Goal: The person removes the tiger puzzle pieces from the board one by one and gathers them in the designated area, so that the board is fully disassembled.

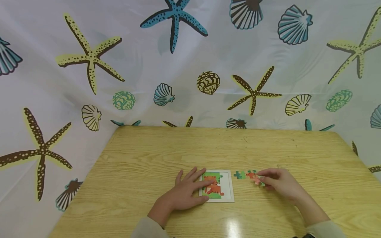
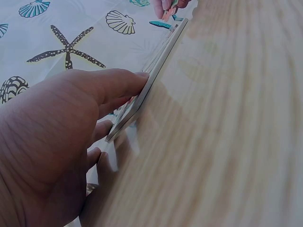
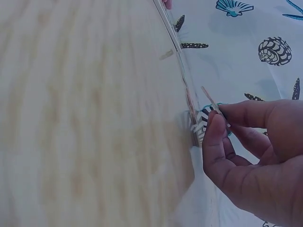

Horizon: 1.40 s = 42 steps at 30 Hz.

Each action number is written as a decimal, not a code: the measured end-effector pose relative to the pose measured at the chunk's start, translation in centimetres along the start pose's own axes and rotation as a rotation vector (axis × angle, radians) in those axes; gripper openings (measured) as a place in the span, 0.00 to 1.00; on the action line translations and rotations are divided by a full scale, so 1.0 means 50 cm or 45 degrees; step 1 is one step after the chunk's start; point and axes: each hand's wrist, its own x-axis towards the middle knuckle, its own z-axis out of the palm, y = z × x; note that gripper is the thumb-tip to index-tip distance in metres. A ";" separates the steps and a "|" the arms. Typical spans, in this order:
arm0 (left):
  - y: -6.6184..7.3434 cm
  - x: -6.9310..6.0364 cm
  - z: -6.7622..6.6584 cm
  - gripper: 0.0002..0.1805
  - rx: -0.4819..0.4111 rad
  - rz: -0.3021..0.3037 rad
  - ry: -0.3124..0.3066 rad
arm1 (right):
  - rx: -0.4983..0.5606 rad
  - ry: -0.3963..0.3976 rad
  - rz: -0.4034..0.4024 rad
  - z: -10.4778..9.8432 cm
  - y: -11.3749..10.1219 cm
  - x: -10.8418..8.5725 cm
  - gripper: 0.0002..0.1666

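My left hand (image 1: 184, 193) rests with fingers spread on a white-framed puzzle board (image 1: 228, 190). Its thumb and index finger lie over the assembled pieces (image 1: 215, 189), which form part of an orange animal on green; the board's right part is bare white. In the left wrist view, the thumb touches the edge of the board (image 2: 154, 85). To the board's right, my right hand (image 1: 281, 183) pinches a pink-and-green puzzle piece (image 1: 257, 181) between thumb and fingers. The right wrist view shows this piece (image 3: 209, 96) tilted, raised off the table.
Just beside the held piece lie a green-and-teal loose piece (image 1: 241, 175) and an orange-and-teal one (image 1: 250, 174). Everything lies on a wooden table (image 1: 148, 155). A white cloth (image 1: 190, 109) with starfish and shells hangs behind the table and along its sides.
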 end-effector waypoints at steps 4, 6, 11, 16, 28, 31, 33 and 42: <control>-0.001 0.000 0.001 0.31 -0.002 -0.002 0.000 | 0.005 0.005 0.009 -0.006 0.004 -0.001 0.19; -0.002 0.000 0.002 0.31 0.004 -0.009 -0.003 | 0.008 0.010 0.020 -0.008 0.005 -0.001 0.19; -0.001 -0.001 0.001 0.31 0.015 -0.020 -0.011 | 0.014 0.018 0.044 -0.014 0.011 0.001 0.19; 0.003 -0.002 -0.001 0.31 0.012 -0.015 -0.013 | -0.029 0.037 0.039 -0.019 0.016 0.003 0.20; 0.006 -0.004 0.000 0.30 0.002 -0.018 -0.021 | -0.213 0.079 0.020 -0.035 0.018 0.015 0.17; 0.007 -0.003 0.000 0.30 0.001 -0.012 -0.022 | -0.236 0.083 0.022 -0.037 0.019 0.017 0.17; 0.007 -0.004 -0.001 0.30 -0.001 -0.007 -0.021 | -0.259 0.093 0.009 -0.038 0.017 0.019 0.17; 0.007 -0.004 -0.005 0.30 0.007 -0.015 -0.016 | -0.396 0.149 -0.056 -0.044 0.002 0.029 0.15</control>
